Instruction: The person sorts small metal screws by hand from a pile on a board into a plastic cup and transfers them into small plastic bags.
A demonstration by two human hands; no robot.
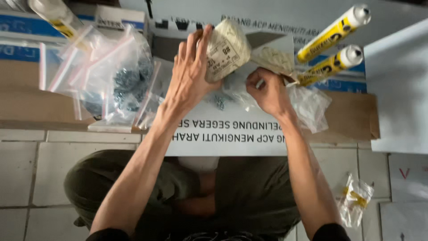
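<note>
The pack point(227, 49) is a pale, rounded packet with a printed label on its near face, held up above the white panel point(227, 131). It looks soft-skinned but firmly filled, probably with small hardware like the loose screws point(219, 102) lying just below it, though the blur leaves that uncertain. If so, it would be heavier than its size suggests, would sag or shift when tilted, and its smooth wrapping could slip in a light pinch. A wrap round its middle, where it is widest, seems the safest hold; the thin ends would likely crumple.

The left hand point(189, 73) has it that way: fingers spread up its left side and thumb underneath, half open around the bulk, not clenched. The right hand point(267, 91) sits just right of and below the pack, curled nearly closed on the clear plastic bag point(307, 105) that trails off to the right over the panel's edge. A second pale packet point(274, 60) lies just beyond that hand, touching or nearly touching the first.

Further out, two yellow sealant tubes point(332, 47) lean at the upper right. A heap of zip bags point(107, 76) holding dark metal bits sits well left on cardboard point(26, 102). A small crumpled bag point(354, 198) lies on the tiled floor point(26, 169) beside the right forearm.
</note>
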